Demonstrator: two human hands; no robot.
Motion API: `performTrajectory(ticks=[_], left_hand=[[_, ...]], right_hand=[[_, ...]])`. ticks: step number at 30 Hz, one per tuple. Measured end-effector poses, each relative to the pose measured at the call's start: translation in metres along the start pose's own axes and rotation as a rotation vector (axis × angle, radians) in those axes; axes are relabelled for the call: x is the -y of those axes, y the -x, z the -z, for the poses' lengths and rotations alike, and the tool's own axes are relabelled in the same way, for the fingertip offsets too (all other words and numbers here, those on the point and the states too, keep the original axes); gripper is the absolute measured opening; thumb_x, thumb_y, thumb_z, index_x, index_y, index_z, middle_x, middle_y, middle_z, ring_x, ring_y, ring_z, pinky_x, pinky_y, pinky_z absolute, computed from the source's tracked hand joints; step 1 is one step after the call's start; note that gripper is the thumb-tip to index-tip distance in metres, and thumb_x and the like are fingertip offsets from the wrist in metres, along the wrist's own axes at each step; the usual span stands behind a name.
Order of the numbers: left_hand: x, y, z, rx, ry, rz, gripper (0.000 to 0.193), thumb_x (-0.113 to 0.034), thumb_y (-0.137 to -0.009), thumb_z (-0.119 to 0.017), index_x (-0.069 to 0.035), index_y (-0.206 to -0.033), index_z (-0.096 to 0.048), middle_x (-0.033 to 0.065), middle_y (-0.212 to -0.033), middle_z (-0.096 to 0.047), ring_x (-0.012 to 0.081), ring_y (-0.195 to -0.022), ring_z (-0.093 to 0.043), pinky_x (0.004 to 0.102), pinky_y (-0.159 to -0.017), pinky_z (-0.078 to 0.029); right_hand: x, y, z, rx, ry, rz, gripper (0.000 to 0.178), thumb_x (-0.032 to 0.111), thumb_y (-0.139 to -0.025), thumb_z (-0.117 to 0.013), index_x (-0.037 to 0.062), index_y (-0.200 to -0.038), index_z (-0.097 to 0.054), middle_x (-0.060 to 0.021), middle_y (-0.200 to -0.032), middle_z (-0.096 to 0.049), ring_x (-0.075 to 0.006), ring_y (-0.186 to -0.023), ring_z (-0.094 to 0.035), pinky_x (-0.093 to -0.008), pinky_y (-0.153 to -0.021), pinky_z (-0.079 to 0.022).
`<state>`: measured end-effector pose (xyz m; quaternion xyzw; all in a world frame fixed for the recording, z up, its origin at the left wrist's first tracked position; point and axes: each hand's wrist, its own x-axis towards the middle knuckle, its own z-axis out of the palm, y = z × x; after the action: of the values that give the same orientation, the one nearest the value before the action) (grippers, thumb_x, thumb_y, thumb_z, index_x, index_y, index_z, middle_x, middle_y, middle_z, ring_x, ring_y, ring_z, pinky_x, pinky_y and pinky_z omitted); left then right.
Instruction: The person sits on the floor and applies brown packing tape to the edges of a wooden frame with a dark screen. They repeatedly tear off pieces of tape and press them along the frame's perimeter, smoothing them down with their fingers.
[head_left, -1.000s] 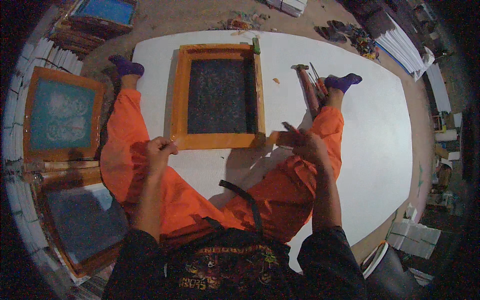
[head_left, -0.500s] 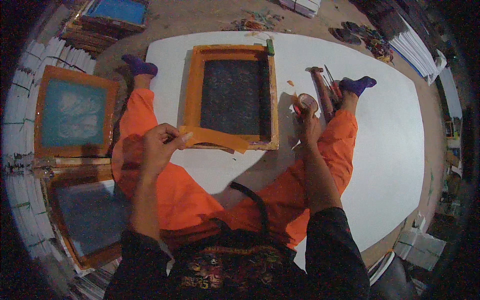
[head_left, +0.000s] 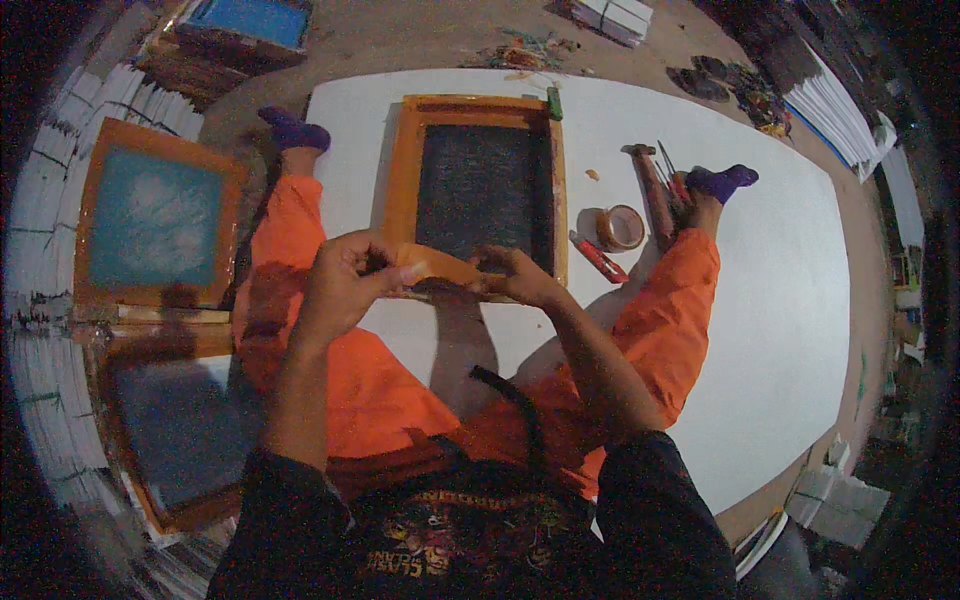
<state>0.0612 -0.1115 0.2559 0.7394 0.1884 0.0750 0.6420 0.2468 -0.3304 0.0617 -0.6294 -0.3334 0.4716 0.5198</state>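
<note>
A short strip of brown packing tape [head_left: 438, 266] stretches between my two hands, over the near edge of a framed screen. My left hand [head_left: 350, 278] pinches its left end between thumb and fingers. At the other end, the fingers of my right hand [head_left: 518, 276] are closed on the strip. Below them lies the screen's wooden frame [head_left: 402, 165], orange-brown around a dark mesh [head_left: 478, 185]; my hands and the tape partly cover its near edge. To its right, a roll of brown tape [head_left: 604, 232] sits by a red utility knife [head_left: 600, 260].
A hammer [head_left: 654, 195] and scissors [head_left: 676, 178] lie beside my right foot on the white board [head_left: 770, 300]. A small green object [head_left: 555, 103] touches the frame's far corner. Other framed screens [head_left: 160, 215] stand at my left, near stacked paper bundles [head_left: 150, 100].
My right hand has let go of the tape roll and utility knife and moved left to the strip's free end. Both items now rest on the board.
</note>
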Motion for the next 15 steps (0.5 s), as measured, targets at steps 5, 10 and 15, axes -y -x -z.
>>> performTrajectory(ticks=[5,10,15], left_hand=[[0.005,0.003,0.033,-0.142,-0.174,-0.013,0.021,-0.011,-0.088,-0.082,-0.001,-0.085,-0.063,0.0038,-0.077,-0.067,0.0104,-0.067,-0.066,0.0264,-0.061,-0.056],[0.025,-0.010,0.041,-0.161,-0.101,0.006,0.022,-0.012,-0.088,-0.082,-0.001,-0.084,-0.064,0.0043,-0.075,-0.067,0.0106,-0.067,-0.066,0.0254,-0.061,-0.055],[0.058,-0.028,0.036,-0.188,-0.025,0.107,0.022,-0.013,-0.089,-0.081,-0.001,-0.084,-0.064,0.0048,-0.076,-0.068,0.0101,-0.065,-0.065,0.0244,-0.061,-0.053]], right_hand=[[0.041,0.025,0.019,-0.062,0.006,-0.181,0.029,0.020,-0.085,-0.084,-0.0008,-0.101,-0.071,-0.0074,-0.092,-0.072,-0.0166,-0.089,-0.068,-0.0305,-0.080,-0.054],[0.021,0.062,0.065,-0.165,0.160,-0.152,0.025,0.018,-0.085,-0.084,-0.0013,-0.096,-0.071,-0.0082,-0.085,-0.072,-0.0163,-0.078,-0.068,-0.0305,-0.075,-0.055],[0.025,0.077,0.077,-0.388,-0.010,-0.179,0.017,0.010,-0.085,-0.082,-0.0018,-0.091,-0.072,-0.0100,-0.085,-0.072,-0.0179,-0.079,-0.069,-0.0305,-0.074,-0.056]])
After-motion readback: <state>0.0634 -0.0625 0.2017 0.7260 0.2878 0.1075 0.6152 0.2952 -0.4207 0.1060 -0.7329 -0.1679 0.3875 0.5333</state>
